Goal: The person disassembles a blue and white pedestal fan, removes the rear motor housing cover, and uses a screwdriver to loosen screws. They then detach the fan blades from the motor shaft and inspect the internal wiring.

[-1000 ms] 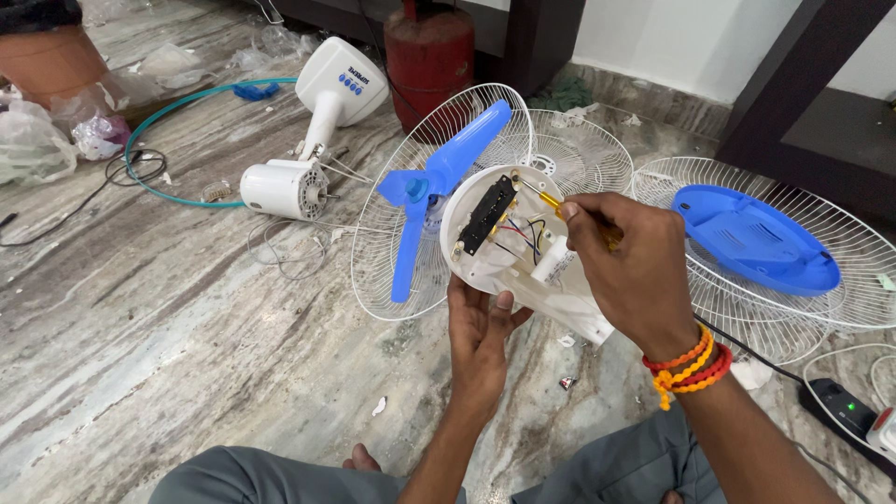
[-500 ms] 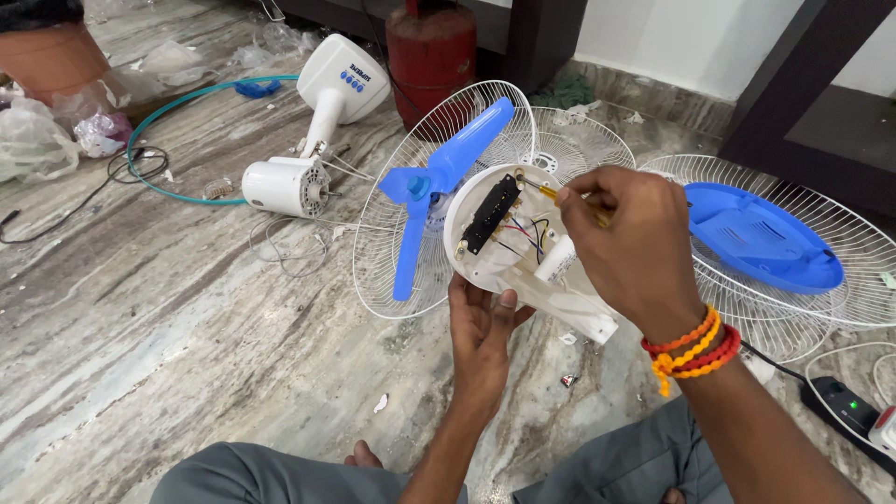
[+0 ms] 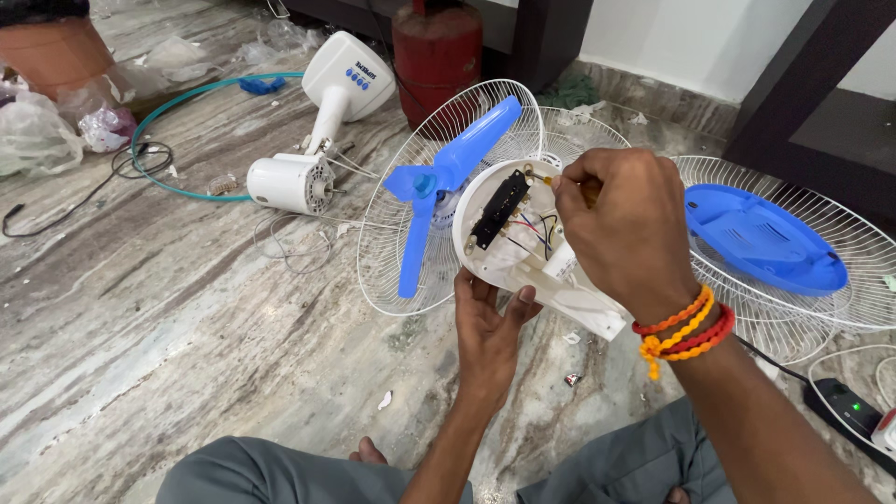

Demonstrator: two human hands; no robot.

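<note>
Up close, the right hand (image 3: pixel 627 229) had its fingers (image 3: pixel 581 179) clenched around a screwdriver (image 3: pixel 541 175), only its yellowish tip showing past the knuckles and touching the upper edge of the fan base (image 3: pixel 523 247). The left hand (image 3: pixel 489 327) grasped that base from below, thumb pressed up against its lower rim. It was held above the floor (image 3: pixel 187 317), between the person's knees and the fan parts beyond.

The base was a white, rounded plastic shell, tilted with its open inside facing the camera. Inside sat a long black switch block (image 3: pixel 498 209), set diagonally, with thin red, black and blue wires (image 3: pixel 541 231) looping beside it. A white neck ran from the shell down to the right, under the right wrist, which wore orange and red bead bracelets (image 3: pixel 686 329).

Just behind the base stood a white wire guard (image 3: pixel 392 243) with a blue blade (image 3: pixel 439 187) against it. Left of that lay a white motor on its stand (image 3: pixel 313 140). To the right, a second guard (image 3: pixel 821 308) lay flat, carrying a blue cover (image 3: pixel 761 238). A red cylinder (image 3: pixel 434 51) stood at the back.
</note>
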